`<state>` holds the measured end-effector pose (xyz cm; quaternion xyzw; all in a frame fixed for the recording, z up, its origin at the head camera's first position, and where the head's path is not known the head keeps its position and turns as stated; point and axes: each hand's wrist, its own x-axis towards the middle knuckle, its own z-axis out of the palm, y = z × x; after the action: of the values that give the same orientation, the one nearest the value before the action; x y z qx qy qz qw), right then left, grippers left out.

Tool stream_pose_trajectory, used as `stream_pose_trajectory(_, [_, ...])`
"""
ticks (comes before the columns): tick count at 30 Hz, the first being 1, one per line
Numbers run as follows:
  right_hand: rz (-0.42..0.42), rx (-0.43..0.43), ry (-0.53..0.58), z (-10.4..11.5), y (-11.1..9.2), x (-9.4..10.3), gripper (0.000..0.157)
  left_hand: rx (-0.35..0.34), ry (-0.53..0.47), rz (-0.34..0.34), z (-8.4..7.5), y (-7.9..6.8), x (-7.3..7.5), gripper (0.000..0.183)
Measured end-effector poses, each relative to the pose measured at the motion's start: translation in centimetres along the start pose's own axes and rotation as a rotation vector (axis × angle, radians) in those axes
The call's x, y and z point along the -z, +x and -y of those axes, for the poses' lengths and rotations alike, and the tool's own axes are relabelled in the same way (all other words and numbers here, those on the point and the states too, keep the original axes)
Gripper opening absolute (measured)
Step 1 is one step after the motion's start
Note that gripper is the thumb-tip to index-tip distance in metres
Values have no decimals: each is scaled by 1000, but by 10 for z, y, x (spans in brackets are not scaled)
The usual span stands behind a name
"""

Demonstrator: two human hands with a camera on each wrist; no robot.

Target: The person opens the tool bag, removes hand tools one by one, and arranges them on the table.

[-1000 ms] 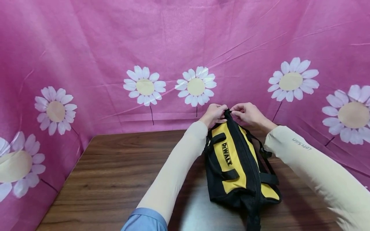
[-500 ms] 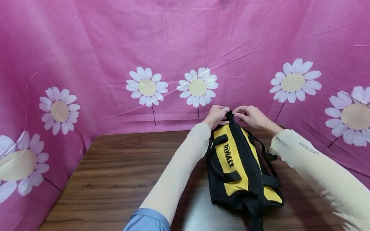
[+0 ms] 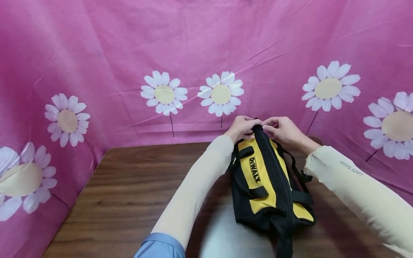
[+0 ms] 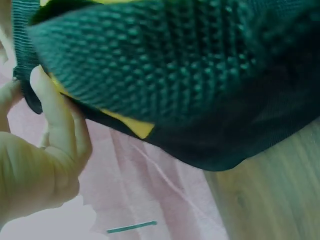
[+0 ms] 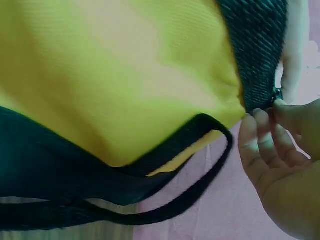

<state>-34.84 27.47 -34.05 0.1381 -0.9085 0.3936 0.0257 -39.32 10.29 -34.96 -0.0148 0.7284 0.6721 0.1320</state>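
A yellow and black DeWalt tool bag [image 3: 262,157] sits on the table, its long zipper [image 3: 280,168] running along the top from front to back. At the bag's far end my left hand [image 3: 239,128] pinches the black fabric beside the zipper's end. My right hand [image 3: 284,129] is at that same end from the other side. In the right wrist view, its thumb and fingertips pinch the end of the black zipper strip [image 5: 257,55], right at a small dark zipper pull [image 5: 277,95]. The left wrist view shows the left hand [image 4: 45,160] against the bag's edge.
Black carry straps [image 3: 301,175] hang along the bag's right side, and a black strap end [image 3: 283,240] points towards me. The brown wooden table [image 3: 135,193] extends to the left. A pink cloth [image 3: 193,43] with printed daisies hangs behind and around the table.
Both hands stay at the bag's far end. The right fingertips have come slightly closer in against the tip of the bag. The whole view has shifted a little.
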Motion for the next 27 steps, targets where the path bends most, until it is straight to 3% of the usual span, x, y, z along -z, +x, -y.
stream_pose_trajectory(3, [-21,-26,18,-2,-6,-4,24,60,77,60,-4,-6,7,33])
stream_pose_trajectory(7, [-21,-31,42,-3,-11,-6,26,168,137,201,-10,-8,18,42])
stream_pose_trajectory(10, [-21,-27,67,-3,-14,-3,26,176,133,286,-14,-7,20,33])
stream_pose_trajectory(12, [-8,-16,54,-3,-17,0,27,161,135,299,-16,-7,19,28])
stream_pose_trajectory(16, [46,-7,23,-4,-30,8,30,144,131,287,-16,-7,14,25])
stream_pose_trajectory(20, [64,-20,-35,-5,-48,14,31,101,107,231,-11,-6,8,24])
stream_pose_trajectory(27, [41,-32,-64,-7,-75,17,33,5,57,26,-6,-10,-7,27])
